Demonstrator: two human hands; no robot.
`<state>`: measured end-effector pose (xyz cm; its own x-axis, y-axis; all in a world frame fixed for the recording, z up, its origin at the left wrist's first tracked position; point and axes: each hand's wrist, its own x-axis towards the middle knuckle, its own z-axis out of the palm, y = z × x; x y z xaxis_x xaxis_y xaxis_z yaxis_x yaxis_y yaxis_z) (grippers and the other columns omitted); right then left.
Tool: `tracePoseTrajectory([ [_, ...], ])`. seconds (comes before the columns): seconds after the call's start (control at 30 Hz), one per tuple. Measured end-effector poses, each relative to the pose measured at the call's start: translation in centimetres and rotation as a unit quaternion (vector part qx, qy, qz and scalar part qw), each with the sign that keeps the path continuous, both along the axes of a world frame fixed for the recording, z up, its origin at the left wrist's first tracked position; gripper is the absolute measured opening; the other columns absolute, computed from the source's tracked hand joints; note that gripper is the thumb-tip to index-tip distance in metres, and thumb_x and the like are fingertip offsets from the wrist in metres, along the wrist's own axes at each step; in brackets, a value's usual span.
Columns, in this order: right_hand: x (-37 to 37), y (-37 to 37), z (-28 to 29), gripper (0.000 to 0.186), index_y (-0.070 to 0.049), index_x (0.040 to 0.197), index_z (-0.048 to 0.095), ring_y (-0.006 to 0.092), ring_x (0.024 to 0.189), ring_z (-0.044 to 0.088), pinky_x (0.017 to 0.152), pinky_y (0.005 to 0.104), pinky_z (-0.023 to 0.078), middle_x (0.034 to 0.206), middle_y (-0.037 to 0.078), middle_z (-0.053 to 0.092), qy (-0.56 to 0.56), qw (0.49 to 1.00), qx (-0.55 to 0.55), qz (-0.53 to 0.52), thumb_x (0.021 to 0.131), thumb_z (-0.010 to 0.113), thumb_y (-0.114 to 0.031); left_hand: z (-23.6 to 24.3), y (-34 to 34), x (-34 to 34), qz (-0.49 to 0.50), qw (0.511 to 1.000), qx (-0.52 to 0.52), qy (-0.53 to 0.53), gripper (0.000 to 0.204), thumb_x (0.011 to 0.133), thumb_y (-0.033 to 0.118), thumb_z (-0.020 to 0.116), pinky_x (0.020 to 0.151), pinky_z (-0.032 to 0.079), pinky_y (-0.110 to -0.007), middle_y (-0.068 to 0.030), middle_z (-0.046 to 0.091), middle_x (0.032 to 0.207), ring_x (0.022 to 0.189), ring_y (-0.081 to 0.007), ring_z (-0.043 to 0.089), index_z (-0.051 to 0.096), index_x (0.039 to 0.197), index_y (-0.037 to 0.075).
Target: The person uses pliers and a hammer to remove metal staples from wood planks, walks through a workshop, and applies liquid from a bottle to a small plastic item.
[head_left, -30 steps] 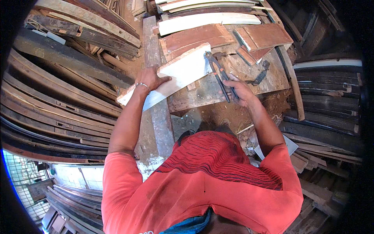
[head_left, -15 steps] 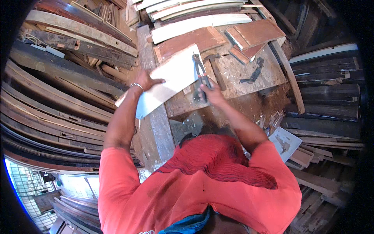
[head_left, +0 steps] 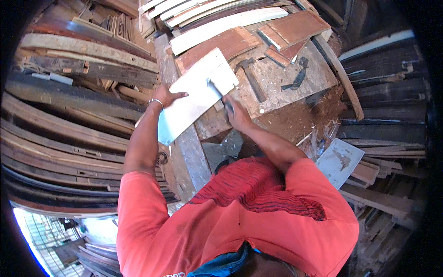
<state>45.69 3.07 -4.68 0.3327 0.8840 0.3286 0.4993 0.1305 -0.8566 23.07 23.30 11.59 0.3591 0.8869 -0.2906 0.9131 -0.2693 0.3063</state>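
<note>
My left hand (head_left: 164,96) grips a pale white board (head_left: 194,104) on its left side, thumb across the top face. My right hand (head_left: 236,111) is closed on the handles of long pincers (head_left: 220,94), blurred by motion, with their head on the board's upper face near its right end. A hammer (head_left: 256,83) lies just right of the board on the worn wooden workbench (head_left: 277,69). A black object (head_left: 295,79), too unclear to name, lies farther right on the bench.
Brown boards (head_left: 288,32) and long pale boards (head_left: 221,23) lie at the bench's back. Stacked planks (head_left: 64,129) fill the left side, dark timber (head_left: 383,92) the right. A light rectangular sheet (head_left: 339,159) lies low at the right. A leaning plank (head_left: 346,87) borders the bench.
My right hand has swung left with the pincers, whose head moved from the board's right edge onto its face. The board and left hand appear slightly shifted leftward in view.
</note>
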Motion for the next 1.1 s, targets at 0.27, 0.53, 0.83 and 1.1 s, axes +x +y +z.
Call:
tracePoseTrajectory([
  [0.27,7.8,-19.8,-2.7,0.032,-0.013,0.126,0.066,0.0393,0.111,0.066,0.092,0.0458,0.053,0.118,0.021,0.069,0.004,0.987,-0.153,-0.047,0.095,0.068,-0.017,-3.6,0.9,-1.8,-0.023,0.997,0.056,-0.057,0.083,0.066,0.060,0.089,0.087,0.056,-0.045,-0.0273,0.074,0.102,0.096,-0.0381,0.073,0.071,0.109,-0.009],
  [0.53,11.2,-46.9,-12.0,0.044,-0.021,0.128,0.067,0.0425,0.094,0.070,0.082,0.0516,0.055,0.103,0.020,0.073,-0.082,0.779,-0.466,-0.412,0.090,0.069,-0.042,-2.8,-0.2,-0.5,-0.073,0.991,0.075,-0.078,0.075,0.068,0.062,0.087,0.077,0.055,-0.043,-0.0223,0.076,0.089,0.081,-0.0329,0.073,0.075,0.099,-0.005],
  [0.83,9.7,-60.5,-7.9,0.058,-0.016,0.141,0.057,0.0444,0.131,0.049,0.109,0.0631,0.032,0.124,0.017,0.069,-0.080,0.487,-0.648,-0.580,0.091,0.060,-0.045,-2.1,-1.5,0.3,-0.072,0.990,0.116,-0.045,0.082,0.067,0.066,0.085,0.084,0.055,-0.046,-0.0246,0.075,0.099,0.092,-0.0374,0.073,0.074,0.107,-0.005],
  [1.1,13.7,-58.8,-13.1,0.042,-0.005,0.115,0.070,0.0464,0.101,0.067,0.089,0.0551,0.052,0.100,0.024,0.073,-0.049,0.632,-0.495,-0.595,0.091,0.066,-0.039,-2.8,-1.7,-0.5,-0.063,0.992,0.111,-0.022,0.090,0.066,0.071,0.083,0.087,0.054,-0.048,-0.0281,0.073,0.104,0.099,-0.0427,0.071,0.072,0.111,-0.006],
])
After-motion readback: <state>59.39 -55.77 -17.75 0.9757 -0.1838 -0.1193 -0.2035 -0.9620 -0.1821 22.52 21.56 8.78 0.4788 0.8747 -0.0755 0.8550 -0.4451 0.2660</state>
